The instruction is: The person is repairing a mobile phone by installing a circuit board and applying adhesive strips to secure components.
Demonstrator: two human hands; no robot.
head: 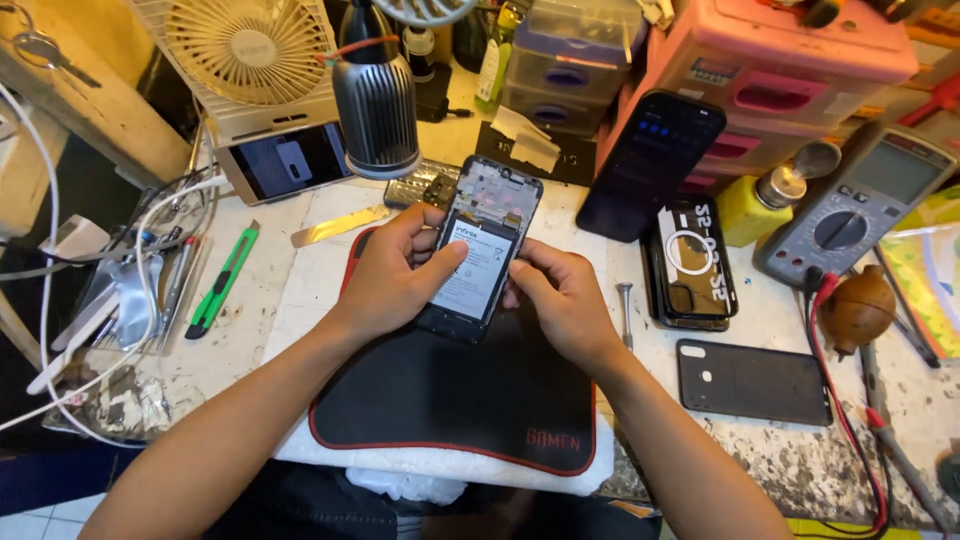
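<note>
While both hands work above the black mat (450, 400), they hold an opened phone (480, 250) with its back cover off and its battery facing up. The left hand (390, 275) grips the phone's left edge, fingers curled beneath and the thumb pressed flat on the battery label. The right hand (560, 300) is partly closed around the phone's lower right edge, thumb tip touching the battery's side; its remaining fingers are hidden behind the phone.

The phone sits tilted over the far edge of the mat, lifted off it. To the right of the mat lie a small screwdriver (625, 310), a dark back cover (752, 380), and a second phone frame (690, 265). Farther right stands a multimeter (850, 205). To the left of the mat lies a green utility knife (222, 280). Beyond the mat stand a lamp head (375, 110) and a beige desk fan (250, 50).
</note>
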